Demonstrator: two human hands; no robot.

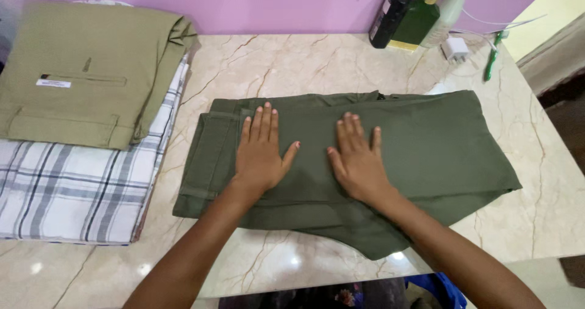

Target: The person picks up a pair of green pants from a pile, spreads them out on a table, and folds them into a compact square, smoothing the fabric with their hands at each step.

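We see both hands pressed flat on a folded pair of olive-green trousers (390,156) lying in the middle of the frame on the table (536,217). The cloth is a matte, dense cotton-like weave with soft creases; the folded bundle forms a rough rectangle, its stitched waistband end at the left and a loose corner hanging toward the lower edge.

Our left hand (261,156) lies palm down, fingers spread and straight, its grip open and holding nothing. Our right hand (358,163) lies just beside it, also flat with an open grip, thumb pointing toward the left hand.

The table is glossy cream marble with brown veins and bright reflections near the lower middle.

At the upper left sits a stack: folded khaki trousers (79,71), smooth twill with a welt pocket, on top of a white checked cloth (67,193) with grey and dark lines.

At the upper right, against the lilac wall (244,4), stand three bottles: a black one (390,16), a dark green one with a gold cap (420,16), and a pale one with a red cap (448,16). We cannot tell how full they are. Near them lie a white charger plug (456,49) and a green toothbrush (491,59).
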